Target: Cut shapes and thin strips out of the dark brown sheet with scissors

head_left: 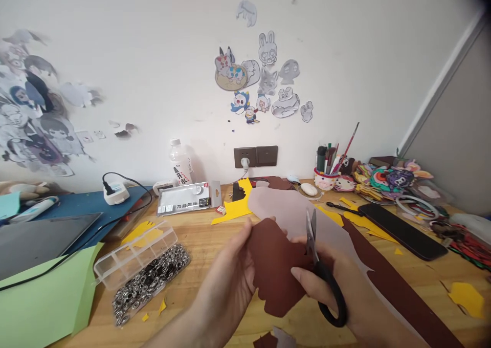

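Your left hand (235, 266) grips the brown sheet (272, 266); your right hand (347, 274) clasps scissors (326, 275), blades slightly parted, and apparently pinches the sheet's edge.

Plastic bottle (179, 165): bold black Chinese characters, the lower two reading 开水; the small red print beside them cannot be made out.
Clear plastic packaging (180, 200): a row of dark Chinese characters and a black label with yellow marks, too blurred to read surely.
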The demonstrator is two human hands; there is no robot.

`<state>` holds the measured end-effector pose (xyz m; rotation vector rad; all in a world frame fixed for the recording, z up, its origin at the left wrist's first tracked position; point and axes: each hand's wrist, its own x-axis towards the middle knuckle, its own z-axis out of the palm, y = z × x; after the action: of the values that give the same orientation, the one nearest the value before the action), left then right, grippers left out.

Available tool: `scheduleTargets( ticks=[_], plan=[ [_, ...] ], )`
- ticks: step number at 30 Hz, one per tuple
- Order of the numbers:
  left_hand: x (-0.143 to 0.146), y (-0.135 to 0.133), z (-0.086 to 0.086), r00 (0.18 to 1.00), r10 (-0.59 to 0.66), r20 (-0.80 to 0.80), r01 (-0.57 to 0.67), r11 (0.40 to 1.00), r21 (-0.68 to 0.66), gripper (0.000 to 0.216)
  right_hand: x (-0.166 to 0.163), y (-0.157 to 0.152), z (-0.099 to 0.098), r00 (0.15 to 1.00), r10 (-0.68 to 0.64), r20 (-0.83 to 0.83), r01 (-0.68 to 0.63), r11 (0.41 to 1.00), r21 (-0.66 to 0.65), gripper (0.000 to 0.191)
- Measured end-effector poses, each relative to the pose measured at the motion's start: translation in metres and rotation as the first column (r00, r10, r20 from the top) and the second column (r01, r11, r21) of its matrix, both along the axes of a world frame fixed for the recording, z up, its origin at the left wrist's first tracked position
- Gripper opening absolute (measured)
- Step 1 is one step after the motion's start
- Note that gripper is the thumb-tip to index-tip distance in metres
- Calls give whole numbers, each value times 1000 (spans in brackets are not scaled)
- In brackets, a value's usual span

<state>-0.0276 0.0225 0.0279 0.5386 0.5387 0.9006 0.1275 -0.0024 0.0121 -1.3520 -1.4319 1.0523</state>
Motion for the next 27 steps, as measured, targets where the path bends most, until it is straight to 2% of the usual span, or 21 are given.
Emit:
scheduleTargets(
  ticks=[5, 9, 11, 13, 15, 17, 19, 22, 24, 27],
  plan=[
    [1, 2, 3, 966, -79, 248, 72, 997, 34, 45, -3, 2, 2, 986, -158, -59, 160, 987, 24, 24],
    [3, -1, 0, 944, -134, 301, 120, 991, 64, 47, -4, 3, 2, 966, -239, -101, 244, 969, 37, 23],
    [5, -3, -4, 952, -131, 278, 113, 990, 79, 39, -4, 3, 1, 961, -258, -97, 265, 962, 66, 22],
    [8, -6, -9, 973, -99, 207, 76, 990, 118, 36, -4, 2, -1, 958, -271, -89, 280, 954, 106, 21],
    [10, -7, -12, 992, -49, 115, 29, 985, 168, 47, -4, 1, -3, 960, -266, -92, 276, 954, 119, 23],
    [10, -6, -13, 999, -4, 34, -4, 978, 210, 52, -3, 0, -2, 964, -243, -105, 254, 962, 103, 25],
    [9, -1, -12, 999, 16, -48, -3, 963, 271, 48, 0, 1, 1, 971, -195, -137, 208, 974, 89, 25],
    [2, 9, -8, 973, -4, -232, 85, 936, 342, 42, 8, 5, 8, 979, -90, -185, 110, 989, 99, 21],
    [-1, 13, -6, 935, -52, -350, 173, 929, 326, 38, 15, 7, 12, 984, -36, -177, 53, 994, 94, 22],
    [-4, 15, -1, 877, -86, -473, 255, 917, 305, 20, 19, 10, 16, 992, 29, -126, -25, 999, 37, 23]
  ],
)
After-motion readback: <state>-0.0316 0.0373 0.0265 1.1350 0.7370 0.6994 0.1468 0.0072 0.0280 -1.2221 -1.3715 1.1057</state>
